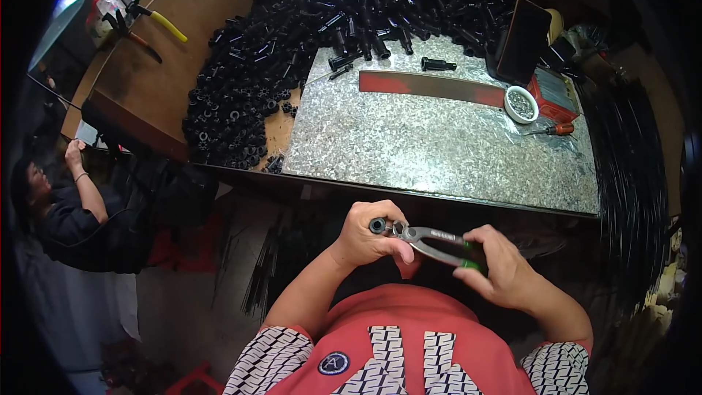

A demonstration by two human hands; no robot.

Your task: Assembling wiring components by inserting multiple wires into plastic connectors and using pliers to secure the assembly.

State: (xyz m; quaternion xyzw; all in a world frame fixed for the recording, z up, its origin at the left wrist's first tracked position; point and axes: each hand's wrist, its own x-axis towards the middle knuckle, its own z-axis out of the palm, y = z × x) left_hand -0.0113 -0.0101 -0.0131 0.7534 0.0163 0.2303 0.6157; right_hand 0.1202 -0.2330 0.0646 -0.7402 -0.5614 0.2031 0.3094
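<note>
My left hand (358, 238) is closed around a small black tubular part (377, 225), whose round hollow end points up beside the thumb and fingers. In my right hand (504, 267) is a pair of pincers (431, 237) with green grips, its handles spread apart. The metal jaws meet the part at my left fingertips; a small shiny piece shows there, too small to name. Both hands are in front of my red shirt, just off the near edge of the speckled stone slab (439, 146).
A large heap of black tubular parts (365, 0) covers the back and left. On the slab are a flat metal strip (431, 88), a white bowl (521, 104) of small metal pieces, a screwdriver (559, 129) and a phone (523, 40). Black rods (629, 153) hang right. Another person (73, 205) sits left.
</note>
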